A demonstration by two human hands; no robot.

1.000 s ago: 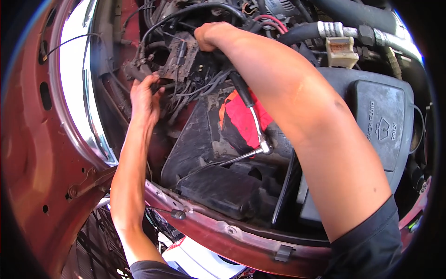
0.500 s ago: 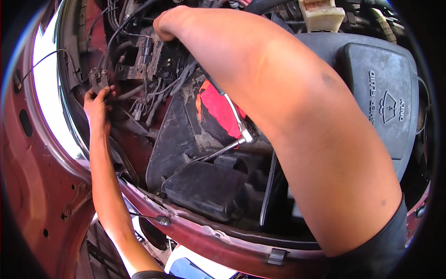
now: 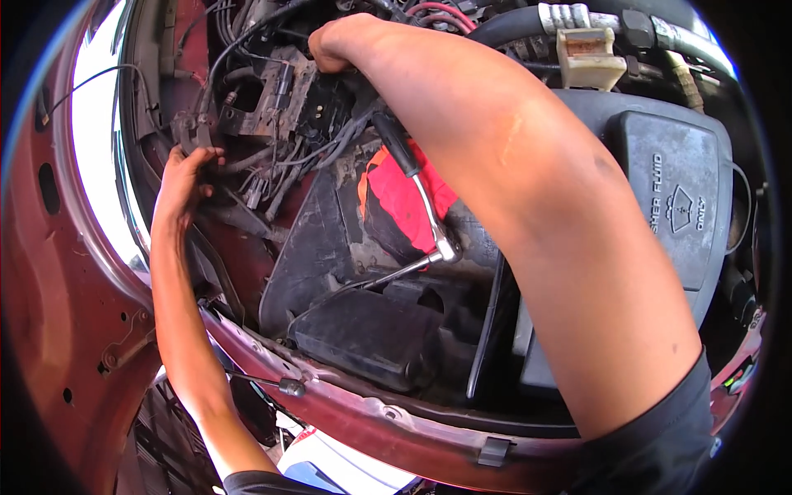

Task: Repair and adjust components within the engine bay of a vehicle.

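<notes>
My left hand [image 3: 183, 177] is at the left inner side of an engine bay. Its thumb and fingers close on the lower end of a dark, dirty bracket-like part [image 3: 194, 132], beside a cable. Deep at the back, my right hand [image 3: 332, 45] is bent downward next to a rusty metal plate [image 3: 285, 78]; its fingers are hidden, so what they touch does not show. Below my right forearm, a ratchet wrench [image 3: 431, 206] with a black handle and a long extension lies across a red cloth [image 3: 392, 194]. Neither hand touches the wrench.
Loose wires and connectors [image 3: 264, 177] hang between my hands. A black plastic box [image 3: 363, 338] sits nearer to me, and a grey washer reservoir [image 3: 676, 190] stands at the right. The red body edge [image 3: 346, 412] runs along the front, with a thin rod [image 3: 256, 379] near it.
The view has shifted a little, so most of the engine bay sits slightly further right and lower. More of the ratchet's black handle shows. Both hands keep nearly the same places.
</notes>
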